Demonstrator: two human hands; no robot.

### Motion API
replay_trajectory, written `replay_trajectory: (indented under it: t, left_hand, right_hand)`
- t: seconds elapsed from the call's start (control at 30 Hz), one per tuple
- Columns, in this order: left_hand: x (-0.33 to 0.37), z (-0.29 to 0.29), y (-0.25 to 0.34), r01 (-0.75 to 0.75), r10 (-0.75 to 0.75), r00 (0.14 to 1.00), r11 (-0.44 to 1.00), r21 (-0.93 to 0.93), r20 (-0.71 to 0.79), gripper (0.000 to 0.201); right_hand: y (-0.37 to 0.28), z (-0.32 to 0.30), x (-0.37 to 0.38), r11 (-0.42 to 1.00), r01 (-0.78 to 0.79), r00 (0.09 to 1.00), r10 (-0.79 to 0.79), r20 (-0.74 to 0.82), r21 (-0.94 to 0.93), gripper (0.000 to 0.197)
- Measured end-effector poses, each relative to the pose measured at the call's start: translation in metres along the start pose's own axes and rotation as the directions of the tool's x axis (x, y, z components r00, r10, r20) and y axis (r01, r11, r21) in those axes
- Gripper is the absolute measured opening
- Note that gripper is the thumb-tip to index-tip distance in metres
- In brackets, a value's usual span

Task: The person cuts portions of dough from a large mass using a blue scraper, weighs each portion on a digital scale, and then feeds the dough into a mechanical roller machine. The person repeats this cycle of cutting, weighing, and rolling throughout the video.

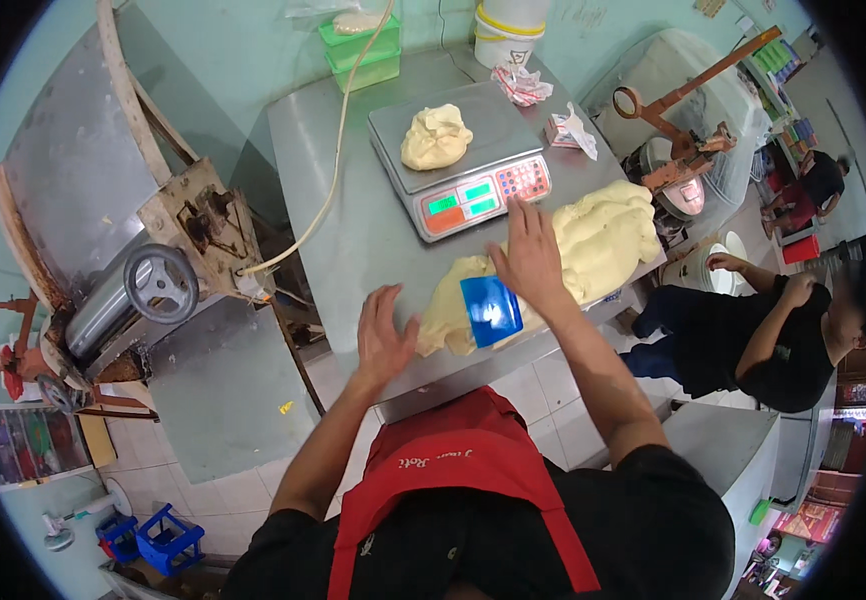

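Down along the near edge of the steel table (pixel 353 270): a big slab of dough (pixel 598 240), right beneath the action. Left hand (pixel 383 338) open and empty, just beside the slab's left end, thumb touching or barely apart, hard to say. Right hand (pixel 530 258) over the dough, fingers stretched toward the scale (pixel 498 125), blue scraper (pixel 491 312) close by the palm; gripped or merely lying there, impossible to tell. Possible trouble: an accidental press on the scale's buttons (pixel 524 178), with fingertips so near, and a muddled reading as a result. Another likely slip: a ragged cut, from sticky drag on the scraper. Risky too, that table edge, with a sag over the side from one careless pull. And the look of the dough? Pale yellow, soft-looking, bulging and folded toward the right, flatter around the scraper. Up on the scale, a smaller lump (pixel 437 137), same colour, rounded and creased, well apart from the slab.
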State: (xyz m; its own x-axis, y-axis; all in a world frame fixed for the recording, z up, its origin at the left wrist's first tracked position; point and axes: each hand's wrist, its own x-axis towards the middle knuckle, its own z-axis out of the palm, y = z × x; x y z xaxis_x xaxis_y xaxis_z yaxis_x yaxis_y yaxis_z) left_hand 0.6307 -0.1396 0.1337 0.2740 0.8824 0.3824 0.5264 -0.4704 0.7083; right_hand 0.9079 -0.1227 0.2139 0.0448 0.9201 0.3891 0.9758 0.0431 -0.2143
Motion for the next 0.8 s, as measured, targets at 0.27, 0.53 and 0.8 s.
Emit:
replay_trajectory:
  t: [0.27,0.53,0.8]
  left_hand:
    - [0.186,0.08,-0.018,-0.278,0.257,0.951,0.954,0.116,0.171,0.036]
    - [0.199,0.116,-0.034,-0.24,0.17,0.958,0.915,0.324,0.231,0.055]
    - [0.193,0.074,0.04,0.289,-0.22,0.957,0.724,-0.627,0.188,0.047]
  right_hand:
    - [0.024,0.094,0.201,0.968,0.235,0.97,-0.239,0.033,0.089,0.091]
    - [0.1,0.166,0.279,-0.13,-0.496,0.782,0.364,0.506,0.859,0.081]
    - [0.017,0.05,0.166,0.388,-0.092,0.75,0.633,-0.193,0.917,0.069]
